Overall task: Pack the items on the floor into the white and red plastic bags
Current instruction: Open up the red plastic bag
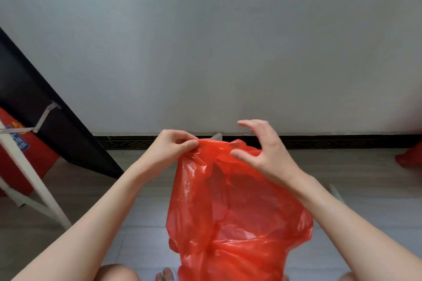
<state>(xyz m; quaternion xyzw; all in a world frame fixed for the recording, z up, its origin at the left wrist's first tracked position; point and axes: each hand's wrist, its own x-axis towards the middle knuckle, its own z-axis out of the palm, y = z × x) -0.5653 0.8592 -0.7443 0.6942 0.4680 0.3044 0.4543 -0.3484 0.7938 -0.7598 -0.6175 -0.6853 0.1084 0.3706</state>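
Note:
A red plastic bag (237, 212) hangs in front of me, bulging at the bottom, its contents hidden by the plastic. My left hand (171, 146) pinches the bag's top edge between thumb and fingers. My right hand (265, 150) is at the top right of the bag, thumb against the plastic and fingers spread and raised above it. No white bag and no loose floor items are in view.
A black folding table (45, 121) with white legs (29, 171) stands at the left, a red object with blue print behind it. Another red plastic thing (410, 157) lies at the right edge. A wall with dark skirting is straight ahead. My knees and toes show at the bottom.

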